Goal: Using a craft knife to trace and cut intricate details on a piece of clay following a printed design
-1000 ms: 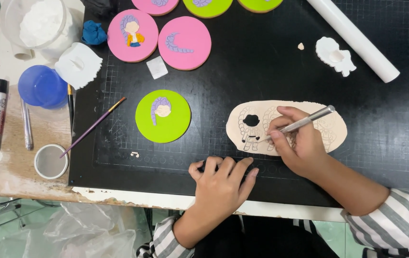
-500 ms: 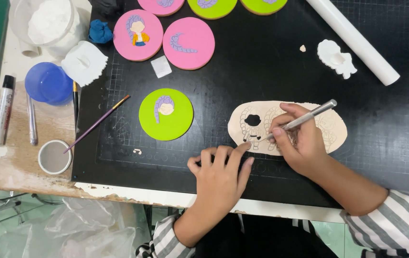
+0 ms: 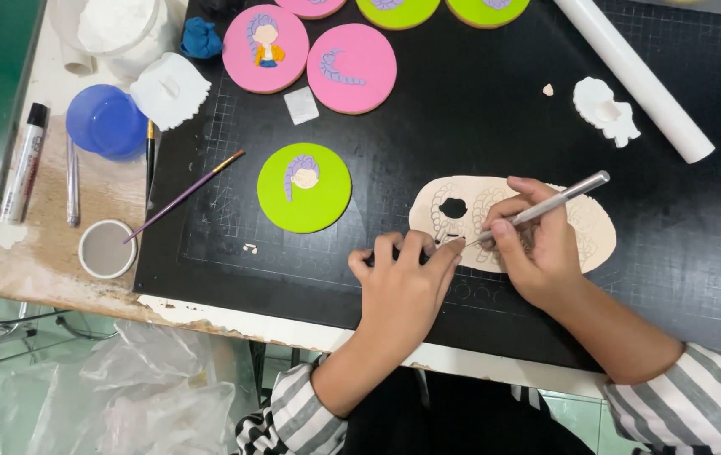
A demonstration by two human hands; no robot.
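Right hand grips a thin silver craft knife pen-style, thumb & fingers closed round the shaft, tip down on the flat cream clay sheet; that grip looks chosen for fine control of the point. Left hand holds nothing; it lies flat with fingers spread & fingertips on the near-left edge of the sheet, prob. to pin it so it can't slide under the tool. The sheet lies on the black cutting mat, stamped w/ braid-like patterns, 1 dark hole cut out of it.

Taking the sheet as landmark: just left of it, a lime green disc w/ a small lilac-haired figure; beyond that, up-left, 2 pink discs, 1 with a lilac crescent, 1 with a figure; above the sheet, at the top edge of view, 2 more green discs, partly cut off; above-right, a white roller lying diagonal & a white clay cut-out, both clear of the working area.

Far left of the sheet, off the mat: a blue cup, contents can't tell; a small round dish, looks to hold greyish liquid, w/ a purple brush resting on its rim so the wet tip stays off the table; a white tub holding white clay; a marker beside them.
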